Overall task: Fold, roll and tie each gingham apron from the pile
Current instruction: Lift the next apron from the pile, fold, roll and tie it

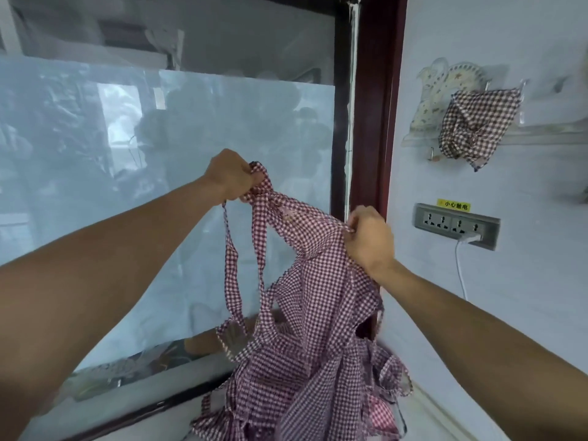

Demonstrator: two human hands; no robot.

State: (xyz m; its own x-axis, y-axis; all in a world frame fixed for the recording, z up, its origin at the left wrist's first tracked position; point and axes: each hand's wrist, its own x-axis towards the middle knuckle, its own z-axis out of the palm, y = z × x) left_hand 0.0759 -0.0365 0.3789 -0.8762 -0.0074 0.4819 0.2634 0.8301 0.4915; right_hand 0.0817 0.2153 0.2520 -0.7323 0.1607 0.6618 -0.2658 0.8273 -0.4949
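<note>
A red-and-white gingham apron (321,300) hangs in the air in front of me, its lower part draping onto a heap of more gingham aprons (286,415) at the bottom centre. My left hand (230,176) grips the bunched top corner and strap end, raised high. Lower and to the right, my right hand (369,238) pinches the apron's other top edge. Two long straps (232,265) dangle below my left hand.
A frosted glass window (159,186) with a dark red frame (370,122) fills the left. On the white wall at right hang another gingham cloth (474,128) on a clear rack, and a power strip (456,226) with a white cable plugged in.
</note>
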